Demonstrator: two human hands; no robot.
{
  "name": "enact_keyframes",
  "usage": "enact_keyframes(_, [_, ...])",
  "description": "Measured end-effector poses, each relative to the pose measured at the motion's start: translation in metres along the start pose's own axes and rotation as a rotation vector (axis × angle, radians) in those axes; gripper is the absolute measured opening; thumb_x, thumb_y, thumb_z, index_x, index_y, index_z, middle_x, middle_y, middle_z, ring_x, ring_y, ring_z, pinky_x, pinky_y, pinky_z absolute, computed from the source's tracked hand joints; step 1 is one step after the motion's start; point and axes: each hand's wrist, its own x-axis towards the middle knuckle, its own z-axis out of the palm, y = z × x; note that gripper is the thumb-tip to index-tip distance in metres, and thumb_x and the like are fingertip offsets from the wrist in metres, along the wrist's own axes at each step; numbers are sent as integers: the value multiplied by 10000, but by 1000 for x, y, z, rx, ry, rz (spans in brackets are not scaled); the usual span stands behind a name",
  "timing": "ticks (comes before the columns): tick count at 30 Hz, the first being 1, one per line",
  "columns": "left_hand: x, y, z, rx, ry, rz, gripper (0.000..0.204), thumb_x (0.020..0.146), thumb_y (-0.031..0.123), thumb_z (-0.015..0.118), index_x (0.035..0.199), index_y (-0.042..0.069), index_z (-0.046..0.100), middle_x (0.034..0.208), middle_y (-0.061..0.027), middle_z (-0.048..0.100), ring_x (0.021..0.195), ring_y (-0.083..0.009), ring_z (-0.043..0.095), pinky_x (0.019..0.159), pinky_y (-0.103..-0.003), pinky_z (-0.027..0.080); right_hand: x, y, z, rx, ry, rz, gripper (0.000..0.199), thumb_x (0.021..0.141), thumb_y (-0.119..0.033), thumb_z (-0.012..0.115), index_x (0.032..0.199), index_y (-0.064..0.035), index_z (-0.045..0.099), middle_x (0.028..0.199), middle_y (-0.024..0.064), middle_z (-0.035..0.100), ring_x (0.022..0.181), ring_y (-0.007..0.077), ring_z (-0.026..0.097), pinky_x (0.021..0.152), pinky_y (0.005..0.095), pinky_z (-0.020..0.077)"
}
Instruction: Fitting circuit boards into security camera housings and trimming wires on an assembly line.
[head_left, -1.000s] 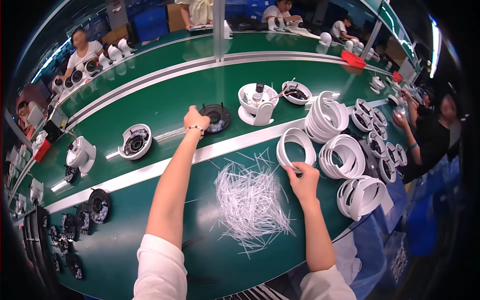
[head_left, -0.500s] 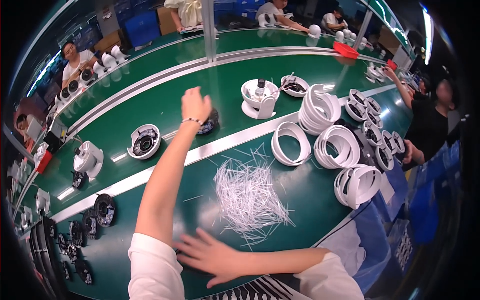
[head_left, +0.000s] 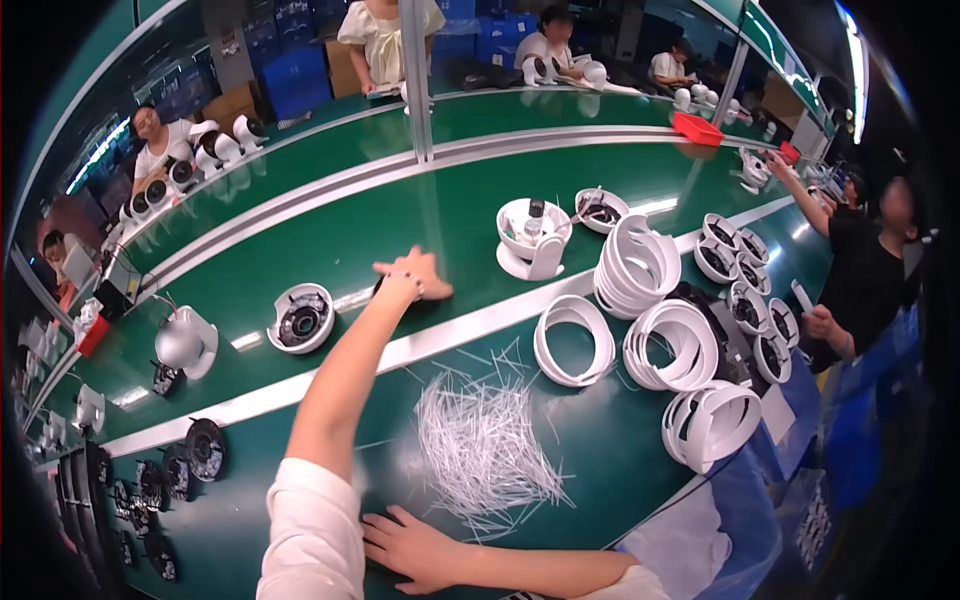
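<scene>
Lower centre of the frame: my right hand (head_left: 420, 548) lies flat on the green table (head_left: 600, 470), fingers spread and holding nothing. Just above and right of its fingertips sits a loose heap of thin white plastic ties (head_left: 485, 445), strewn like straws in every direction; the hand is close beside the heap, though I cannot tell whether it touches a strand.

Centre of the frame: my left arm, in a white sleeve (head_left: 315, 530), runs up from the lower edge across the pale strip (head_left: 250, 405) along the table. My left hand (head_left: 412, 275) is palm down, fingers extended, over a dark round part (head_left: 380, 287) that shows only as a sliver at the hand's left edge; whether the fingers close on it I cannot tell.

Left of that hand: a white dome camera housing (head_left: 301, 317) with a dark interior. Right of centre: white plastic rings (head_left: 574, 340), single and stacked, well apart from both hands. Upper centre: a white camera base (head_left: 532, 238) holding a small dark piece.

Upper edge: seated people at the far side of the line.
</scene>
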Motion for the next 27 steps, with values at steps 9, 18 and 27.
enact_keyframes(9, [-81,-27,-19,625,-429,433,408,597,312,666,863,2,643,913,-196,616,849,-311,598,730,-377,491,-12,1,1,27,15,12,821,517,-302,718,1201,19,397,1240,181,370,1163,298,334,959,466,243])
enact_keyframes(18, [34,95,-20,-1224,-140,38,715,784,498,507,1287,38,290,1245,-192,376,956,-328,546,706,-417,512,0,11,1,45,-8,15,698,521,-246,662,1148,-15,460,1192,163,424,1129,304,362,947,451,259])
enact_keyframes(27, [72,166,15,-1832,-318,66,362,812,115,329,1126,-44,414,1072,-241,512,964,-366,545,759,-440,507,-1,29,17,452,541,95,458,655,-88,514,1113,-98,520,1217,133,447,1173,334,358,983,445,260])
